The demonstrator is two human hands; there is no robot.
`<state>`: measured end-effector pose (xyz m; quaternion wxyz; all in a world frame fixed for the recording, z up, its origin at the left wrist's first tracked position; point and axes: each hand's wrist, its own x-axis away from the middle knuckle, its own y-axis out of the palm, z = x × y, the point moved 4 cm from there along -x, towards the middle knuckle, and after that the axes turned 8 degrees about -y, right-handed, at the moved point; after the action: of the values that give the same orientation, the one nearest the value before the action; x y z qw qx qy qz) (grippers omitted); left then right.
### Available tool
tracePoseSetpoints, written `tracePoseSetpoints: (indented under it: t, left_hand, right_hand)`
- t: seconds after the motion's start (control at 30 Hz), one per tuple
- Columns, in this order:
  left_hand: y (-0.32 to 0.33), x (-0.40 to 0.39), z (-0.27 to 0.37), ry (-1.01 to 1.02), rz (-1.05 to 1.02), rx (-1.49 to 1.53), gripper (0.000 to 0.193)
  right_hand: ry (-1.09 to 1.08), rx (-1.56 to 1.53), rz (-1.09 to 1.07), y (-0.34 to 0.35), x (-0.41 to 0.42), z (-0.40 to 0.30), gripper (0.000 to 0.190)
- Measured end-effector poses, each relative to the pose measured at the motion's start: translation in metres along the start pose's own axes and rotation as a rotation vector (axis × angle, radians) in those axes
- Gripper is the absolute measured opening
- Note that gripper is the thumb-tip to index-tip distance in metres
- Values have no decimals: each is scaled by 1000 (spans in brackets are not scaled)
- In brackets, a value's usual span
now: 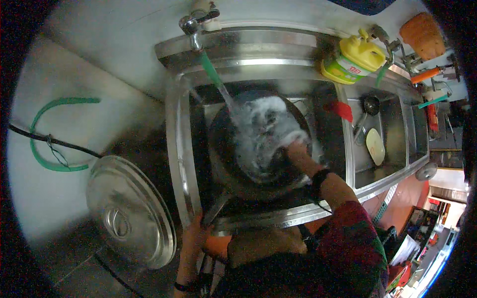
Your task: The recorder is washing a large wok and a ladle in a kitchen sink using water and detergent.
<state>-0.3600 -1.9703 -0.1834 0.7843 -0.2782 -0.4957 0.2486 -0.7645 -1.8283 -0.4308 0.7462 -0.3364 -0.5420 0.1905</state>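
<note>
A large dark wok (227,156) sits in the left basin of a steel sink (179,149), holding foamy water. Water runs into it from a green hose (211,69) on the wall tap (192,29). My right hand (298,151) reaches into the right side of the wok; suds and water cover the fingers, so whatever they hold is hidden. At the sink's front left corner, my left hand (196,232) grips the wok's handle (218,210), which slants out over the rim.
A round metal lid (130,212) leans at the left. A yellow detergent jug (357,59) stands on the back ledge. A red cloth (341,110) hangs over the divider. The neighbouring basin contains a ladle (370,106) and a pale oval dish (375,147).
</note>
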Motion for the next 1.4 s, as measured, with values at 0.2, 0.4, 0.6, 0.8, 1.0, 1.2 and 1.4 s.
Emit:
tracePoseSetpoints:
  t: [0.2, 0.4, 0.6, 0.8, 1.0, 1.2, 1.4]
  left_hand:
    - [-11, -1, 9, -43, -28, -97, 55]
    - [-9, 4, -6, -103, -27, -101, 48]
    - [-6, 2, -1, -82, -60, -115, 47]
    - [0, 3, 0, -53, -79, -48, 52]
    - [-3, 7, 1, -130, -145, -76, 54]
    - [8, 6, -16, -43, -59, -67, 55]
    - [3, 5, 32, -165, -197, -52, 56]
  right_hand:
    - [188, -941, 1069, -136, -83, -28, 50]
    - [-602, -441, 767, -186, 22, -189, 53]
    - [-170, -381, 70, -62, 12, -69, 50]
    - [12, -384, 271, -75, 34, -91, 59]
    - [-260, -1033, 174, -146, 2, -167, 56]
    - [18, -311, 595, -174, -42, -53, 54]
    - [36, -280, 281, -31, -46, -43, 54]
